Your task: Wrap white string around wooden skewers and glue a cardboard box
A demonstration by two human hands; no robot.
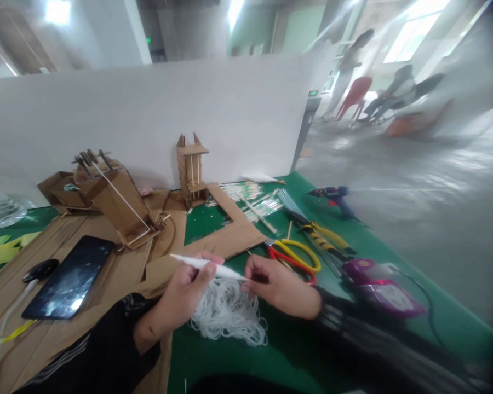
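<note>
white spindle (225,270) | string heap (230,317) just below, scissors (291,259) beyond right hand (276,283) — phone (69,278) off left | left hand (188,287) angled inward, fingers clasping it; right fingertips pinching its end

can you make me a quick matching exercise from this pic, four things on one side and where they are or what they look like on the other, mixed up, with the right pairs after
Column 1
1. spindle
2. tablet
3. scissors
4. string

Column 2
a. red and yellow handles
b. tangled white heap on the green table
c. in the left hand, with the right hand at one tip
d. black, lying on cardboard

Right pairs: 1-c, 2-d, 3-a, 4-b
</note>
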